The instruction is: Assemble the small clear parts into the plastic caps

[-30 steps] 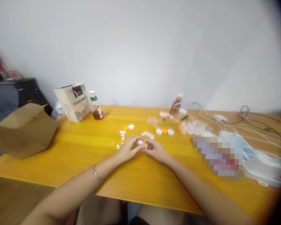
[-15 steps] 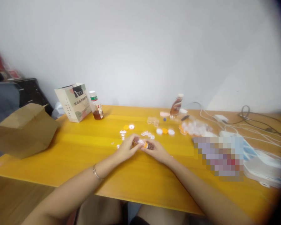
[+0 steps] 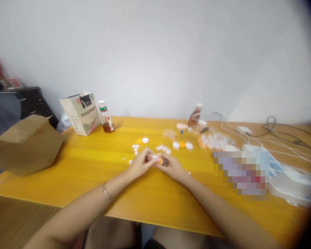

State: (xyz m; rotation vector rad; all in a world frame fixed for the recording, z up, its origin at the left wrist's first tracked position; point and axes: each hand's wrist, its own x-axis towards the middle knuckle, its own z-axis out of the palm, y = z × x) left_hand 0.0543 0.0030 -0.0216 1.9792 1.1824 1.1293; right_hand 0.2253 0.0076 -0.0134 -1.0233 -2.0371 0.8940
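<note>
Both my hands meet over the middle of the yellow table (image 3: 93,173). My left hand (image 3: 141,164) and my right hand (image 3: 171,166) are closed around a small dark bottle with an orange cap (image 3: 156,159), held between the fingertips just above the tabletop. Several small white caps and rings (image 3: 163,148) lie scattered just beyond my fingers. A thin bracelet (image 3: 106,192) circles my left wrist.
A paper gift bag (image 3: 81,112) and a bottle of brown liquid (image 3: 106,117) stand at the back left, a brown paper bag (image 3: 25,143) at the left edge. Another brown bottle (image 3: 194,116), loose caps (image 3: 182,145), a clear bag (image 3: 215,141) and white cables (image 3: 274,141) fill the right.
My fingers have shifted slightly around the small bottle, turning it a little. Both hands stay in the same place.
</note>
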